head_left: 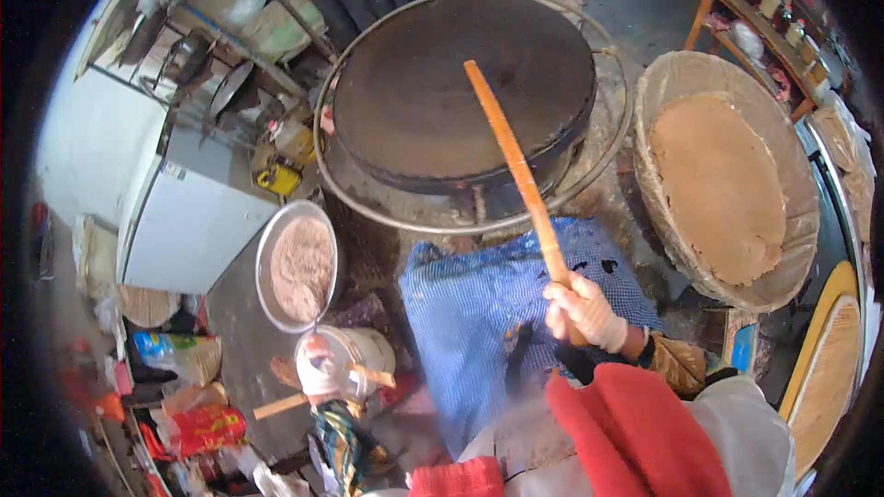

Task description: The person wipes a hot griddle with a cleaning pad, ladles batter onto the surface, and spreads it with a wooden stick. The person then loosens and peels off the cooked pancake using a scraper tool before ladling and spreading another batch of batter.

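Observation:
My right hand (589, 315), in a pale thin glove, is closed round the lower end of a long flat wooden stick (511, 152). The stick slants up and away, its tip in front of a large round dark griddle (460, 83); whether it touches the surface I cannot tell. My left hand (319, 368), also gloved, is low at the left by a white bucket (364, 350), just below a metal basin (262, 267) of pinkish-brown grainy stuff (299, 267). Its fingers are blurred, so what they hold, if anything, is unclear. Pieces of wood (373, 375) show beside this hand.
A metal ring (442, 227) surrounds the griddle. Blue checked cloth (470, 313) lies between it and me. At right stands a covered round basket (801, 258) bearing a thin brown sheet (718, 184). A white cabinet (189, 230) and a yellow container (279, 177) are at left.

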{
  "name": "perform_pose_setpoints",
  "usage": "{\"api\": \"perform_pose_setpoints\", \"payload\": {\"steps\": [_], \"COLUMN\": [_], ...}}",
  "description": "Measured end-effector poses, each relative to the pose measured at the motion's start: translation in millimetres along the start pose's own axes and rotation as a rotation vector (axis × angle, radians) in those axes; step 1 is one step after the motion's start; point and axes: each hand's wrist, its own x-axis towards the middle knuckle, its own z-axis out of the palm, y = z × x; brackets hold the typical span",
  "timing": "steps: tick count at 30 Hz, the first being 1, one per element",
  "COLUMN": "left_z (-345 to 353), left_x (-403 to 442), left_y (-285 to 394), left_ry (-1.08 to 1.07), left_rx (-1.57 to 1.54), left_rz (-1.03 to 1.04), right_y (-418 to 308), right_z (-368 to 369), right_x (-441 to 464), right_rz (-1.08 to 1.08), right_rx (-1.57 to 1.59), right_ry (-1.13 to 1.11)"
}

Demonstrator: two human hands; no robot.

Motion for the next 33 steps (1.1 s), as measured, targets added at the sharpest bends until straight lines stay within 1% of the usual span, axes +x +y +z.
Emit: {"api": "perform_pose_setpoints", "payload": {"steps": [1, 3, 4, 5, 7, 8, 9, 10, 11, 12, 13, 14, 15, 17, 18, 19, 20, 21, 23, 24, 25, 27, 28, 29, 31, 33], "left_z": [-27.0, 82.7, 50.5, 59.6, 75.7, 86.7, 107.6, 124.3, 142.0, 167.8, 185.9, 202.5, 221.4, 280.4, 296.3, 305.7, 318.1, 332.1, 339.8, 340.8, 315.9, 319.7, 341.3, 346.2, 355.4, 367.1], "left_x": [7.8, -24.5, -8.4, -8.4, -6.6, -7.0, -10.8, -11.9, -12.7, -14.6, -14.6, -13.6, -14.6, -26.5, -24.2, -16.5, -16.6, -17.6, -2.2, 6.9, 41.0, 54.9, 44.9, 52.6, 62.3, 68.9], "left_y": [-7.7, 33.4, 40.1, 51.6, 80.9, 94.6, 105.8, 116.7, 127.9, 138.9, 142.2, 142.3, 140.0, 120.4, 106.7, 87.2, 73.5, 59.7, 16.0, 3.5, -30.5, -52.6, -46.3, -51.9, -54.3, -48.7], "left_ry": [-0.062, 0.100, 0.127, 0.054, 0.034, 0.084, 0.037, -0.014, -0.065, 0.001, -0.002, -0.044, -0.088, -0.119, -0.103, -0.118, -0.164, -0.209, -0.277, -0.294, -0.397, -0.499, -0.439, -0.434, -0.453, -0.424], "left_rx": [0.053, -0.012, -0.737, -0.830, -0.912, -0.788, -0.696, -0.652, -0.607, -0.613, -0.609, -0.483, -0.358, 0.060, 0.282, 0.403, 0.480, 0.561, 0.689, 0.833, 1.166, 1.381, 1.653, 1.810, 1.916, 1.778], "left_rz": [0.063, -0.024, -0.292, -0.315, -0.391, -0.358, -0.301, -0.307, -0.316, -0.364, -0.370, -0.347, -0.326, -0.107, -0.053, 0.038, 0.033, 0.031, 0.147, 0.106, 0.550, 0.745, 0.679, 0.694, 0.727, 0.713], "right_y": [-5.9, -11.9, -14.6, -18.0, -30.7, -25.8, -17.2, -16.4, -12.8, -13.2, -13.0, -16.8, -26.2, -54.5, -59.3, -60.0, -63.6, -66.4, -76.4, -80.4, -83.5, -87.4, -90.6, -92.3, -96.0, -96.4], "right_z": [8.2, 23.5, 29.4, 34.7, 43.4, 42.5, 40.2, 40.8, 36.0, 29.2, 19.6, 10.4, -9.4, -29.8, -49.0, -72.1, -84.5, -96.5, -113.1, -120.6, -127.2, -137.5, -141.8, -145.4, -147.6, -145.3], "right_x": [14.9, 49.8, 72.0, 94.4, 133.3, 153.9, 174.9, 182.6, 183.9, 179.0, 174.0, 171.1, 164.6, 149.6, 152.8, 160.4, 163.3, 167.4, 171.8, 174.5, 176.9, 181.4, 183.3, 184.6, 184.7, 184.2], "right_rz": [0.006, -0.190, -0.252, -0.309, -0.427, -0.429, -0.433, -0.430, -0.427, -0.494, -0.554, -0.504, -0.521, -0.238, -0.241, -0.301, -0.358, -0.361, -0.356, -0.347, -0.347, -0.389, -0.389, -0.377, -0.362, -0.375], "right_rx": [0.044, 0.017, -0.052, -0.117, -0.516, -0.508, -0.732, -0.958, -0.951, -1.303, -1.660, -1.514, -1.713, -0.958, -0.957, -1.001, -1.045, -1.039, -1.082, -1.074, -1.071, -1.125, -1.125, -1.122, -1.122, -1.146], "right_ry": [-0.010, -0.027, -0.009, 0.009, 0.125, 0.123, 0.235, 0.350, 0.351, 0.351, 0.345, 0.446, 0.432, 0.606, 0.631, 0.633, 0.633, 0.654, 0.674, 0.660, 0.669, 0.669, 0.673, 0.664, 0.655, 0.687]}}
